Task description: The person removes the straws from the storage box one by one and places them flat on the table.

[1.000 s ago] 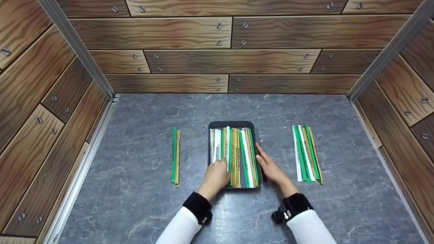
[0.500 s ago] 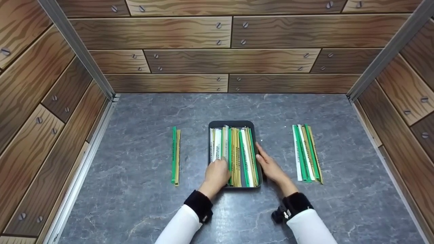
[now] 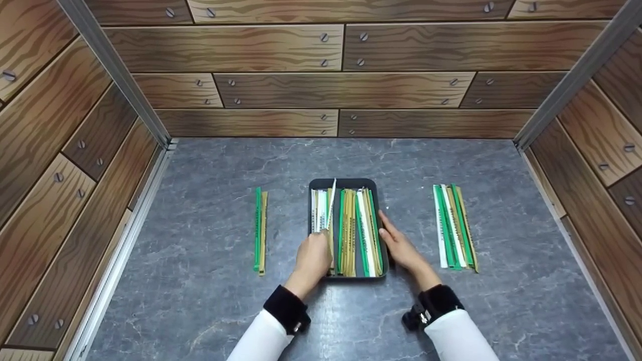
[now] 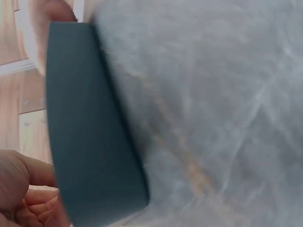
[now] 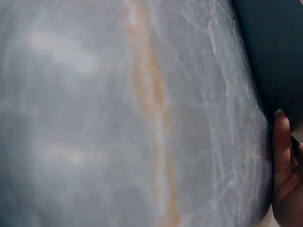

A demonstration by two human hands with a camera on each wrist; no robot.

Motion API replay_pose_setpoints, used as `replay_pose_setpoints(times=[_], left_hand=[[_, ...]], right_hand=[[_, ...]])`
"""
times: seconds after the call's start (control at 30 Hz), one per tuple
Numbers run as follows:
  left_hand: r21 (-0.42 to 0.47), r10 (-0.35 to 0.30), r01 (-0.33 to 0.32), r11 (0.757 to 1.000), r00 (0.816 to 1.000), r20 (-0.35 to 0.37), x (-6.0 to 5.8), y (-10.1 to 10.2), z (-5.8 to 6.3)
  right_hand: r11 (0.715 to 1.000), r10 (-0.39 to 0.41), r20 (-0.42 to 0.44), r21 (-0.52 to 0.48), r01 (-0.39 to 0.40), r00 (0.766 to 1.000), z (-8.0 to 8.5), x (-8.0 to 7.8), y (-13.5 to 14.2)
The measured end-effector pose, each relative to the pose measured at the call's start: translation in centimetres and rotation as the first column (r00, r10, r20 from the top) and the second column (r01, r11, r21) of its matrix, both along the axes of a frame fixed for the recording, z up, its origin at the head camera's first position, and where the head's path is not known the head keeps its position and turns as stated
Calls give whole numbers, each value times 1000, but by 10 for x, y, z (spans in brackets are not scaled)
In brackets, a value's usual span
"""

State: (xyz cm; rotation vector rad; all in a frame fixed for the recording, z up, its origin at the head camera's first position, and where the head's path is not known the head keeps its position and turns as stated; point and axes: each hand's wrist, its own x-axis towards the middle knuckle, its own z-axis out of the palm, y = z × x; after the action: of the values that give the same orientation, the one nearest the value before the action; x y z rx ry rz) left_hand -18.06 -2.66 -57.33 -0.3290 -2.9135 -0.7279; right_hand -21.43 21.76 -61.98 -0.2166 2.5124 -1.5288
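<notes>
In the head view, a dark tray (image 3: 343, 182) holds a row of long thin strips in white, green and tan, several printed with small dark marks. My left hand (image 3: 314, 254) pinches one white strip (image 3: 332, 203) over the tray's left half. This strip leans, its far end crossing the far rim. Along the tray's right side lies my right hand (image 3: 404, 250), fingers extended against the outer wall. The left wrist view has the tray wall (image 4: 90, 127) in front, with curled left fingers (image 4: 42, 208) beside it. One right finger (image 5: 282, 146) meets the wall in the right wrist view.
Left of the tray lie a green strip (image 3: 257, 228) and a tan strip (image 3: 263, 233). A fanned group of white, green and tan strips (image 3: 454, 225) lies to the right. Wood-patterned walls (image 3: 341, 90) enclose the grey marbled tabletop (image 3: 200, 311) on three sides.
My left hand has drawn the white strip up out of the row and shifted slightly left, tilting it. A gap shows where it lay. The right hand and tray have stayed put.
</notes>
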Motion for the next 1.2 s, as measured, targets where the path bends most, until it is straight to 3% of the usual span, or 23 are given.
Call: replay_pose_setpoints(times=[0.13, 0.23, 0.37, 0.47, 0.57, 0.77, 0.97, 1.2], left_hand=[[70, 20, -18, 997, 999, -25, 4, -11, 10], [87, 53, -45, 995, 995, -85, 5, -27, 13], [119, 143, -123, 985, 974, -176, 2, -56, 14], [181, 226, -193, 964, 957, -182, -3, -80, 12], [201, 304, -273, 941, 942, -142, -7, -103, 8], [108, 407, -403, 909, 913, -13, -9, -139, -7], [50, 413, -418, 907, 906, 90, -9, -153, -17], [36, 408, -418, 908, 899, 158, -10, -153, -18]], right_hand=[[999, 0, 0, -34, 0, 1000, 0, 0, 0], [999, 6, -3, -46, -6, 1000, 0, 0, -1], [999, 0, 14, -37, 1, 1000, 1, 1, -1], [999, -7, 28, -33, 8, 1000, 1, 1, -1], [999, -4, 30, -34, 5, 1000, 1, 1, -1], [999, -5, 36, -37, 6, 999, 1, 0, -1], [1000, -7, 21, -31, 8, 1000, 0, 0, -1], [1000, -4, 47, -19, 5, 999, 1, 1, -1]])
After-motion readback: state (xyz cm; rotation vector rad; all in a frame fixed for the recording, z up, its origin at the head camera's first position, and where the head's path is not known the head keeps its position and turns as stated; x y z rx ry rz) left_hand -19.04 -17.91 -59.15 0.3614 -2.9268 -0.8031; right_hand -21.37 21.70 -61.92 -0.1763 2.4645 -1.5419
